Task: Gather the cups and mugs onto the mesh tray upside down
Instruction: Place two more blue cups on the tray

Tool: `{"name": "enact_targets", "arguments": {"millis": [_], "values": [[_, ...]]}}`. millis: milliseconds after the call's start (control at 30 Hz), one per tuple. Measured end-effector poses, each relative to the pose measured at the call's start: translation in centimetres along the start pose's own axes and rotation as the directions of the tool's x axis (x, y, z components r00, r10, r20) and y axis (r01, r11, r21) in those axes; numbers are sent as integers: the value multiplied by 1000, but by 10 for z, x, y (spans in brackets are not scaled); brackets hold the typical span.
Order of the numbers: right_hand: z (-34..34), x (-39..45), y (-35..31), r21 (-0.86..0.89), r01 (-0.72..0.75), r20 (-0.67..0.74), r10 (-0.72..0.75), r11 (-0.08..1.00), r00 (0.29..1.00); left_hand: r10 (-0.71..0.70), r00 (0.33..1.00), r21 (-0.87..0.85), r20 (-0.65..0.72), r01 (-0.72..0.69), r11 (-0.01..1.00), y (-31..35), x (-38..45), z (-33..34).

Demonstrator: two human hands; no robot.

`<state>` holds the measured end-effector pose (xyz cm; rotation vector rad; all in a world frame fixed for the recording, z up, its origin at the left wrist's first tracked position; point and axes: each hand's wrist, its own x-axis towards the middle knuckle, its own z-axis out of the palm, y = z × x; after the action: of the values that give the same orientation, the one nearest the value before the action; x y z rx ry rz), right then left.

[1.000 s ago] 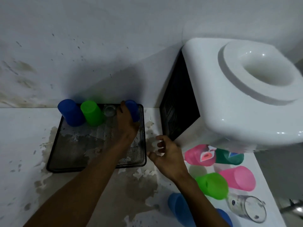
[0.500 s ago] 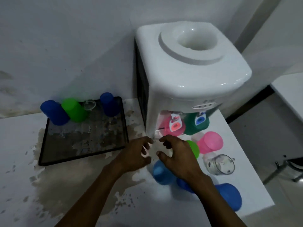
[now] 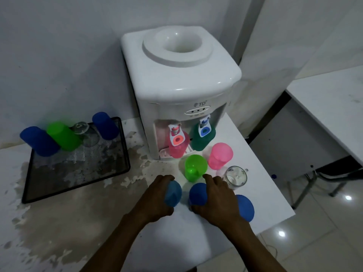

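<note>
The black mesh tray (image 3: 59, 179) lies at the left and carries two blue cups (image 3: 39, 141) (image 3: 105, 125), a green cup (image 3: 63, 136) and a clear glass (image 3: 84, 132), all upside down along its far edge. In front of the water dispenser, my left hand (image 3: 157, 199) is wrapped around a light blue cup (image 3: 173, 193). My right hand (image 3: 216, 197) grips a darker blue cup (image 3: 198, 195). Beside them stand a green mug (image 3: 195, 167), a pink cup (image 3: 220, 156), a clear glass mug (image 3: 235, 177) and another blue cup (image 3: 245, 208).
A white water dispenser (image 3: 180, 81) stands against the wall, with a pink cup (image 3: 177, 147) and a dark green cup (image 3: 202, 139) under its taps. The white counter (image 3: 98, 222) has peeling, stained patches. Its right edge drops to a tiled floor; another table (image 3: 334, 99) stands at right.
My left hand left the tray, where a blue cup now stands, and came over beside the right. Both hands have closed on blue cups. The view swung right and back.
</note>
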<state>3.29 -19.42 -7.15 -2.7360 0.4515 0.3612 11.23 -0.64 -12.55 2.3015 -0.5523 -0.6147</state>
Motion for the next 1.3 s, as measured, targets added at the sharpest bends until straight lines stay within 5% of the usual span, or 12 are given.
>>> {"name": "enact_targets", "arguments": {"millis": [267, 467, 667, 800, 933, 1033, 1133, 1233, 1300], "values": [[21, 1, -6, -14, -67, -48, 66, 998, 997, -71, 976, -241, -208, 19, 970, -16, -19, -18], [20, 1, -40, 346, 64, -108, -28, 936, 994, -212, 926, -512, -313, 23, 859, -38, -18, -41], [22, 26, -102, 671, 147, -169, -43, 726, 985, -541, 732, -801, -415, -11, 599, -71, -16, -80], [26, 52, -138, 810, 119, -118, -39, 575, 992, -754, 605, -946, -257, 2, 325, -87, -11, -111], [27, 79, -176, 953, 77, -67, -44, 294, 997, -731, 681, -992, 52, -48, -115, -111, -10, -142], [30, 99, -205, 998, -51, 52, -19, 46, 998, -689, 697, -964, 201, 17, -264, -131, -6, -157], [31, 116, -228, 969, -228, 232, 30, -98, 972, -703, 656, -960, 274, 141, -243, -140, 3, -170], [33, 132, -245, 857, -444, 435, -95, -262, 895, -727, 631, -957, 271, 257, -133, -150, 13, -181], [36, 145, -252, 778, -526, 508, -149, -342, 848, -800, 580, -939, 154, 339, 65, -157, 21, -185]]}}
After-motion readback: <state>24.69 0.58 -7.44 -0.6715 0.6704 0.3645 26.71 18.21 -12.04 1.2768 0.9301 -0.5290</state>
